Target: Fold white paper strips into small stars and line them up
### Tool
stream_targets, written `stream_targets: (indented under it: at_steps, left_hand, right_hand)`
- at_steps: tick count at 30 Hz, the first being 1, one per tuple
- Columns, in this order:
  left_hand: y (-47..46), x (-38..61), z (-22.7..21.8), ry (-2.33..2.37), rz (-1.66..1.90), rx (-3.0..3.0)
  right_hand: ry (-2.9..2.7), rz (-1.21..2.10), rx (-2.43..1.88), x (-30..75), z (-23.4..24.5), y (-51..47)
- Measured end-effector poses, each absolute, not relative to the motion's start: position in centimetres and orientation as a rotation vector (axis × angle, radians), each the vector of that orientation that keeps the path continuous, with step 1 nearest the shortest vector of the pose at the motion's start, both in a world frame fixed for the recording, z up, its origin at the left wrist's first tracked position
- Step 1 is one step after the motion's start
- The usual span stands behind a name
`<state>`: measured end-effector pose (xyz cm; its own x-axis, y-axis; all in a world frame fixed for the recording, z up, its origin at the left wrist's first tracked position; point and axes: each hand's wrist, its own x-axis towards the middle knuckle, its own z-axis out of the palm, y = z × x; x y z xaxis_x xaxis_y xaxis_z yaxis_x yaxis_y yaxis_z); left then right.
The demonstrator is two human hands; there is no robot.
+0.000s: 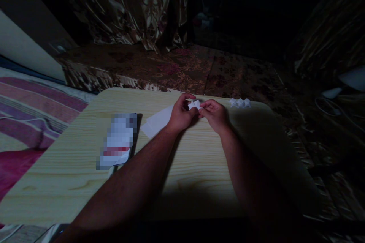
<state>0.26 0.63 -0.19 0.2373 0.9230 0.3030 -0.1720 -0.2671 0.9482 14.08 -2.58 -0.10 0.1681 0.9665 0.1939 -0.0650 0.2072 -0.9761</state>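
Over the far part of the wooden table (196,174), my two hands meet around a small piece of folded white paper (195,104). My left hand (180,114) pinches it from the left, its index finger arched above the paper. From the right, the fingertips of my right hand (215,114) grip the other side. White paper sheets (157,121) lie flat beside and partly behind my left hand. A row of small folded white paper stars (240,102) sits near the table's far edge, to the right of my right hand.
A blurred-out flat object (121,136), perhaps a phone, lies on the table to the left. Beyond the table is a patterned cloth-covered ledge (171,66) under dark curtains (148,7). A striped bed cover (37,102) borders the left side. The right side is dim.
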Motion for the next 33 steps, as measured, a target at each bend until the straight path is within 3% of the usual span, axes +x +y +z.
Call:
stream_targets:
  at_steps: [33]
  left_hand:
    - [1.06,0.03,0.02,0.913,1.105,1.300]
  right_hand:
    - [-1.234,0.811,-1.150,13.42,-0.72,-2.79]
